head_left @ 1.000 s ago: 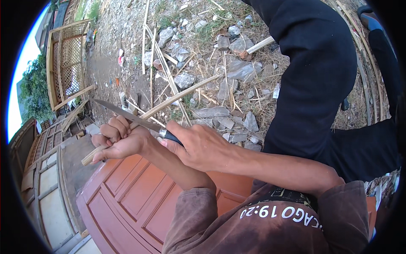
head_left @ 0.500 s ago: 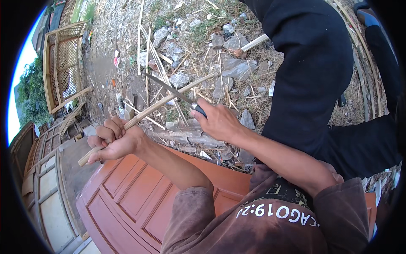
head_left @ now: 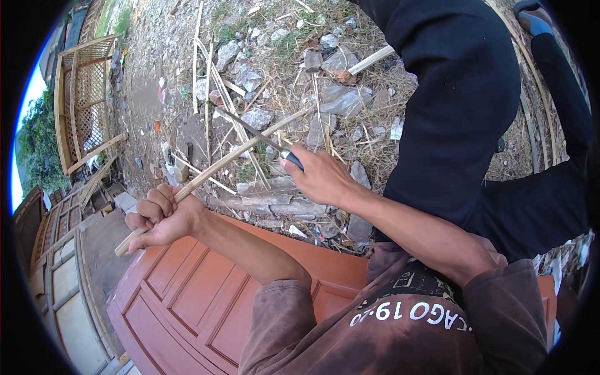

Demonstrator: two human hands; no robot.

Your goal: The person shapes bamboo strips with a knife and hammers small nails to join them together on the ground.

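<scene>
My left hand (head_left: 164, 215) is closed round the lower part of a split bamboo strip (head_left: 230, 156), whose short end sticks out below the fist. From there the strip slants up and to the right, over the littered ground. My right hand (head_left: 320, 175) grips the dark handle of a knife (head_left: 253, 130). Its long narrow blade points up and to the left and crosses the strip near the strip's upper part. Blade and strip appear to touch, though the exact contact is hard to make out.
A reddish-brown panelled door (head_left: 187, 287) lies under my left forearm. Loose bamboo strips (head_left: 219, 78), stones (head_left: 256, 119) and plastic scraps cover the ground ahead. My bent leg (head_left: 459, 94) in black trousers is at the right. A wooden lattice frame (head_left: 87, 103) stands at the far left.
The knife has slid slightly back down along the strip, toward my left hand. Both hands keep their grip, and the whole view has shifted a little.
</scene>
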